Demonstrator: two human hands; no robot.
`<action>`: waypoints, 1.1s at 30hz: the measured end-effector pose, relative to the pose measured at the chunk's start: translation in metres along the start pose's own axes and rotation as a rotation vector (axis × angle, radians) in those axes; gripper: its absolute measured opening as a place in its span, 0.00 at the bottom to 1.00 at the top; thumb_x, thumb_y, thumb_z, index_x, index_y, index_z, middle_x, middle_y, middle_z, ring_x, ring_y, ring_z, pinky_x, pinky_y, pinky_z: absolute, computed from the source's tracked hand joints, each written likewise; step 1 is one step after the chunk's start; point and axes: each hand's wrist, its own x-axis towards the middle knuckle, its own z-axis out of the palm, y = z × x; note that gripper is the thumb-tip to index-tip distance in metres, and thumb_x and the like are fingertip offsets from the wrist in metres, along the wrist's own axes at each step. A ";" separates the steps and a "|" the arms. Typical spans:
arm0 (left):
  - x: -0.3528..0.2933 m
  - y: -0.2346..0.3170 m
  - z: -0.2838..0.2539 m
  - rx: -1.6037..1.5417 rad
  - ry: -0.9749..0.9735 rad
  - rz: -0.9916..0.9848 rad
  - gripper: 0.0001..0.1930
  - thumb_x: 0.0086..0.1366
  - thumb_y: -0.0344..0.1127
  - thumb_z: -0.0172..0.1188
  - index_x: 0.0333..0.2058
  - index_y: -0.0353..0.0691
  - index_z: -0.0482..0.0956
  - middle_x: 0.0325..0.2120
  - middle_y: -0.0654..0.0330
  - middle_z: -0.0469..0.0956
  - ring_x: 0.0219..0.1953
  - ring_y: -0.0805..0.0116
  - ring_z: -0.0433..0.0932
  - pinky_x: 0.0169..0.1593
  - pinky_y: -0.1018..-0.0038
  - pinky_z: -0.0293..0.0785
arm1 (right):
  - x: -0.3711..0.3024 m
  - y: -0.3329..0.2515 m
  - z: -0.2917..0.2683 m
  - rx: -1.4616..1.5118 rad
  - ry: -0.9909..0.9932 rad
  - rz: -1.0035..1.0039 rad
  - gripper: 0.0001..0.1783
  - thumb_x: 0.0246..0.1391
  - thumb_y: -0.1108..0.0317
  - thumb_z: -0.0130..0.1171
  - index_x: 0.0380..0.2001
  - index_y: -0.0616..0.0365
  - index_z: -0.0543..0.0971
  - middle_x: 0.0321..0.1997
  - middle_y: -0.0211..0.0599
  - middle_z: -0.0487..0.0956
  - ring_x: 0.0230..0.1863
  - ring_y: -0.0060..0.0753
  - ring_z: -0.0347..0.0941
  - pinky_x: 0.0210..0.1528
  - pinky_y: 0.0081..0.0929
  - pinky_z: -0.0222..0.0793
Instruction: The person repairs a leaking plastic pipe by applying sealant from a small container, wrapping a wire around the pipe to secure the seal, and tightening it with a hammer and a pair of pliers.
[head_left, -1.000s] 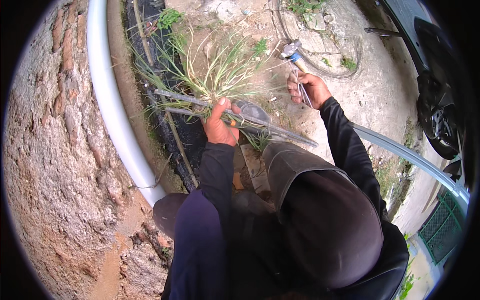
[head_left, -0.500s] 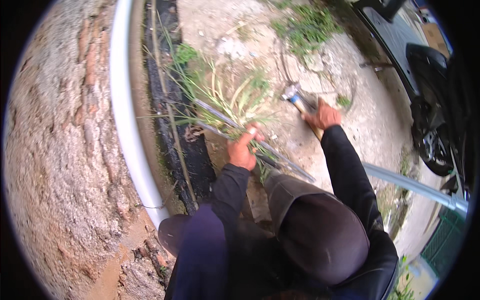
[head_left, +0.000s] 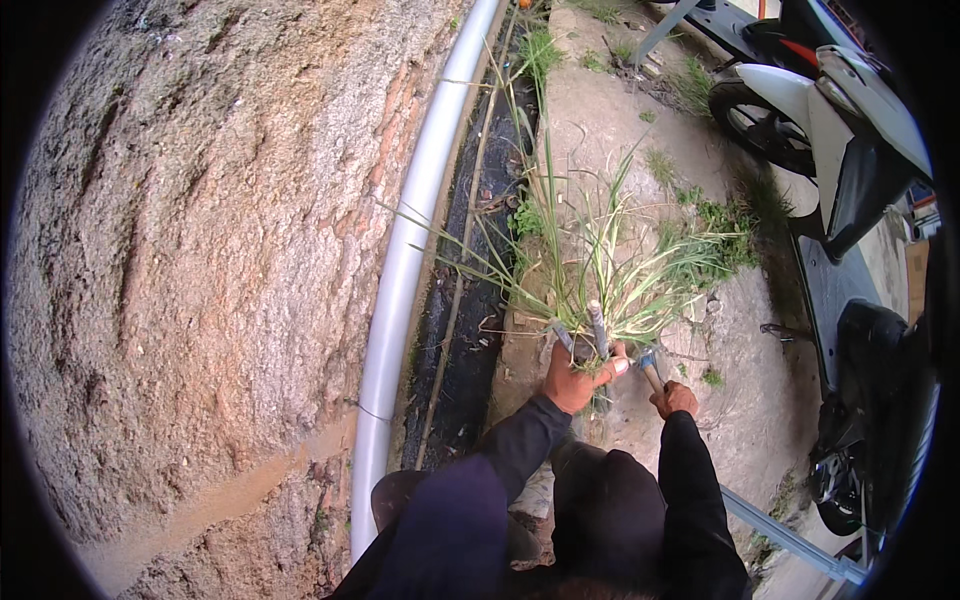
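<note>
- one dark-clad knee point(head_left: 610, 505), between the forearms at the lower edge.
- one right hand point(head_left: 675, 400), fingers wrapped about the handle of a hammer; grip firmly pressed together.
- one hammer point(head_left: 654, 378), pale wooden handle, blue band beneath the head; head just right of the left thumb, its detail too small to tell.
- one left hand point(head_left: 583, 380), curled around grey metal rods point(head_left: 598, 325); thumb lying across, pinching them.
- metal rods: two ends visible above the fist, narrow, tilted apart.
- one grass clump point(head_left: 625, 290), long green and straw-coloured blades fanning out beyond the fist, some reaching left over the drain; whether rooted, cannot tell.
- one strip of pale concrete point(head_left: 740, 410), giving side room between the right hand and the parked vehicles.
- one dark drain point(head_left: 465, 330), edge near the left forearm.
- one grey-white pipe point(head_left: 400, 285), along the drain's far side.
- one rough wall point(head_left: 220, 240), bounding the left side.
- two motorcycles, one black point(head_left: 870, 340), one white-fronted point(head_left: 800, 100), bounding the right, well apart from the hands.
</note>
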 end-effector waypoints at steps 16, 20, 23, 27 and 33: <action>-0.114 0.214 0.046 0.975 0.107 -0.230 0.24 0.52 0.43 0.73 0.42 0.32 0.81 0.34 0.48 0.83 0.39 0.51 0.82 0.46 0.62 0.75 | -0.284 0.088 -0.195 0.735 -0.034 0.004 0.12 0.35 0.70 0.67 0.23 0.66 0.78 0.19 0.35 0.73 0.22 0.28 0.66 0.27 0.34 0.62; -0.176 0.274 0.055 1.087 0.125 -0.559 0.26 0.47 0.46 0.76 0.38 0.31 0.83 0.33 0.39 0.82 0.40 0.42 0.81 0.45 0.56 0.76 | -0.302 0.110 -0.213 0.593 -0.145 0.009 0.17 0.35 0.66 0.67 0.28 0.68 0.81 0.21 0.42 0.77 0.23 0.36 0.71 0.30 0.36 0.67; -0.205 0.321 0.065 1.141 0.278 -0.790 0.25 0.47 0.45 0.76 0.36 0.29 0.82 0.32 0.39 0.82 0.40 0.41 0.81 0.46 0.56 0.76 | -0.302 0.115 -0.247 0.472 -0.225 -0.011 0.22 0.35 0.58 0.67 0.30 0.66 0.84 0.27 0.52 0.82 0.30 0.48 0.79 0.36 0.38 0.73; -0.218 0.373 0.079 1.269 0.472 -0.853 0.25 0.48 0.46 0.76 0.36 0.29 0.82 0.32 0.38 0.82 0.40 0.42 0.81 0.46 0.56 0.76 | -0.287 0.083 -0.329 0.430 -0.355 -0.044 0.25 0.34 0.51 0.67 0.32 0.62 0.85 0.30 0.52 0.83 0.35 0.51 0.81 0.40 0.38 0.75; -0.228 0.345 0.050 1.084 0.605 -0.914 0.25 0.47 0.49 0.76 0.34 0.32 0.83 0.31 0.41 0.83 0.40 0.42 0.82 0.44 0.54 0.76 | -0.217 0.057 -0.425 0.318 -0.282 -0.258 0.26 0.37 0.52 0.66 0.35 0.63 0.85 0.37 0.56 0.83 0.40 0.53 0.80 0.46 0.39 0.75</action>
